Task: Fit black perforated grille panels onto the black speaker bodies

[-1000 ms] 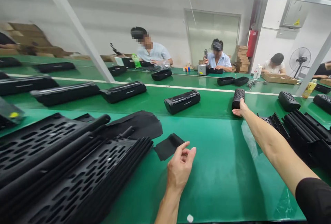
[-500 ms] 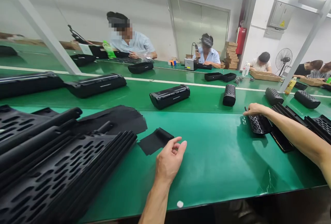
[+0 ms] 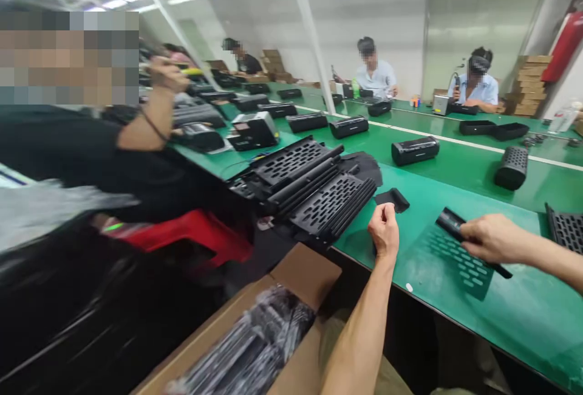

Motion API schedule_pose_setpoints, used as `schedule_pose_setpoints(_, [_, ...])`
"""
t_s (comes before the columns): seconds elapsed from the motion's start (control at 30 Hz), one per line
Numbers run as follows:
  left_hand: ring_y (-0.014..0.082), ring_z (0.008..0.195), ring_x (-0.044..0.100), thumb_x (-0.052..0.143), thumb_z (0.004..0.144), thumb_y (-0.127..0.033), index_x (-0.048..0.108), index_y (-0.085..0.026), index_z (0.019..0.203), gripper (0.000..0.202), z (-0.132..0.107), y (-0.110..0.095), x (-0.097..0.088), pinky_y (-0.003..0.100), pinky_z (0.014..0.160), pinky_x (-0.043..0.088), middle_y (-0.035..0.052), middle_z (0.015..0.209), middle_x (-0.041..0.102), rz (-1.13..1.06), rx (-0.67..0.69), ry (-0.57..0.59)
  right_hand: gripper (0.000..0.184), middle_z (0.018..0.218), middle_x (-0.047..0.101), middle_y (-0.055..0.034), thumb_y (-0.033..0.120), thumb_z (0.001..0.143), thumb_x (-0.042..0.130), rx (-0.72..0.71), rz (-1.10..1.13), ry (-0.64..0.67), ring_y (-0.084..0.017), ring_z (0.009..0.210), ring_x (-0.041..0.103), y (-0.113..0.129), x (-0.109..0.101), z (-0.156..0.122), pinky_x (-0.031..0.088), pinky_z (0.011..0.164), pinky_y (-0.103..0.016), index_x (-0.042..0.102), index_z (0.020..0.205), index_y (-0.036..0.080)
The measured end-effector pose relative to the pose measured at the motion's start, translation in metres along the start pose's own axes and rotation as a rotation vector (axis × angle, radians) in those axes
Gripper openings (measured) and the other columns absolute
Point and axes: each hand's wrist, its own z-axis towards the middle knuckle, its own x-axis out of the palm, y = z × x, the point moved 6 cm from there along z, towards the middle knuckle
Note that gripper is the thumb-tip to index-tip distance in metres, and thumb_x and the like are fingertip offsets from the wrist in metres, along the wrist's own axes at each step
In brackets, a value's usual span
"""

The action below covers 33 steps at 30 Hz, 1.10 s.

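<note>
My right hand is closed around a black perforated grille panel, held just above the green table. The panel casts a holed shadow on the surface below it. My left hand hovers at the table's near edge with its fingers curled into a fist and nothing visible in it. A small piece of black fabric lies just beyond it. To its left sits a stack of black perforated panels.
Black speaker housings and a round grille body lie on the belt. A cardboard box of bagged parts stands below the table edge. A co-worker in black sits at left by a red stool. Others work across the table.
My right hand took a grille panel from the pile at the right and drew it toward me. My left hand curled into a fist. The view swung left, bringing in the co-worker and the box.
</note>
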Motion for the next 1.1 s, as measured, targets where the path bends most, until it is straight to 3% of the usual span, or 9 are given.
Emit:
schedule_pose_setpoints(0.1, [0.0208, 0.078, 0.067, 0.042, 0.1, -0.042, 0.072, -0.02, 0.097, 0.037, 0.003, 0.013, -0.023, 0.03, 0.073, 0.05, 0.0057, 0.081, 0.072, 0.025, -0.047, -0.076, 0.01, 0.09, 0.075, -0.0072, 0.029, 0.089, 0.066, -0.147, -0.012, 0.156, -0.023, 0.073, 0.069, 0.041, 0.028, 0.021, 0.032, 0.059, -0.031, 0.062, 0.081, 0.025])
schedule_pose_setpoints(0.17, [0.0218, 0.08, 0.067, 0.044, 0.098, -0.038, 0.072, -0.021, 0.099, 0.033, 0.004, 0.019, -0.032, 0.032, 0.076, 0.05, 0.006, 0.082, 0.073, 0.034, -0.069, -0.089, 0.014, 0.09, 0.075, -0.0068, 0.034, 0.087, 0.072, -0.179, 0.026, 0.193, -0.024, 0.076, 0.07, 0.053, 0.026, 0.04, 0.034, 0.059, -0.031, 0.065, 0.08, 0.025])
schedule_pose_setpoints(0.33, [0.0232, 0.084, 0.068, 0.049, 0.095, -0.032, 0.072, -0.022, 0.098, 0.025, 0.006, 0.025, -0.035, 0.034, 0.083, 0.049, 0.007, 0.087, 0.075, 0.071, -0.083, -0.053, 0.022, 0.1, 0.073, -0.0072, 0.041, 0.099, 0.069, -0.009, 0.287, -0.046, -0.024, 0.092, 0.07, 0.067, -0.011, 0.125, 0.053, 0.078, -0.033, 0.072, 0.096, 0.019])
schedule_pose_setpoints(0.5, [0.0235, 0.084, 0.07, 0.048, 0.096, -0.03, 0.07, -0.02, 0.099, 0.024, 0.004, 0.026, -0.038, 0.036, 0.083, 0.051, 0.0082, 0.088, 0.075, 0.095, -0.077, -0.023, 0.038, 0.133, 0.065, -0.01, 0.04, 0.103, 0.067, 0.006, 0.441, -0.087, -0.026, 0.113, 0.068, 0.08, -0.012, 0.179, 0.06, 0.095, -0.046, 0.064, 0.133, 0.016])
schedule_pose_setpoints(0.67, [0.0236, 0.091, 0.07, 0.052, 0.095, -0.032, 0.066, -0.016, 0.115, 0.029, -0.001, 0.017, -0.037, 0.035, 0.082, 0.054, 0.0132, 0.103, 0.074, 0.027, -0.045, -0.012, 0.033, 0.117, 0.069, -0.0069, 0.043, 0.103, 0.066, 0.012, 0.491, -0.086, -0.023, 0.1, 0.068, 0.044, -0.017, 0.175, 0.059, 0.086, -0.039, 0.068, 0.12, 0.015])
schedule_pose_setpoints(0.77, [0.0251, 0.11, 0.067, 0.059, 0.092, -0.036, 0.061, -0.018, 0.128, 0.041, -0.001, -0.008, -0.04, 0.037, 0.092, 0.054, 0.0163, 0.127, 0.069, -0.072, 0.067, -0.009, 0.032, 0.089, 0.066, -0.0011, 0.046, 0.101, 0.061, -0.037, 0.552, -0.056, -0.016, 0.079, 0.06, 0.019, -0.029, 0.156, 0.051, 0.073, -0.029, 0.069, 0.095, 0.016])
schedule_pose_setpoints(0.83, [0.026, 0.116, 0.065, 0.063, 0.09, -0.041, 0.06, -0.018, 0.132, 0.048, 0.004, -0.031, -0.039, 0.039, 0.097, 0.053, 0.0166, 0.135, 0.066, -0.197, 0.122, 0.107, 0.036, 0.079, 0.06, 0.0012, 0.051, 0.098, 0.059, -0.128, 0.651, -0.018, -0.014, 0.072, 0.053, 0.012, -0.036, 0.139, 0.044, 0.068, -0.026, 0.066, 0.086, 0.017])
schedule_pose_setpoints(0.97, [0.0197, 0.083, 0.069, 0.074, 0.081, -0.043, 0.073, -0.017, 0.104, 0.035, 0.015, -0.082, -0.015, 0.03, 0.074, 0.055, 0.0078, 0.096, 0.076, -0.268, 0.1, 0.595, 0.045, 0.075, 0.059, 0.0012, 0.063, 0.091, 0.062, -0.199, 0.844, -0.01, -0.015, 0.071, 0.052, 0.01, -0.045, 0.109, 0.043, 0.067, -0.026, 0.061, 0.082, 0.019])
schedule_pose_setpoints(1.1, [0.0119, 0.054, 0.056, 0.07, 0.082, -0.038, 0.067, -0.02, 0.075, 0.02, 0.017, -0.114, 0.001, 0.023, 0.053, 0.045, -0.0028, 0.062, 0.062, -0.203, 0.118, 0.702, 0.049, 0.081, 0.068, -0.0032, 0.069, 0.092, 0.059, -0.042, 1.142, -0.213, -0.019, 0.078, 0.065, 0.008, -0.035, 0.094, 0.053, 0.072, -0.03, 0.054, 0.089, 0.02])
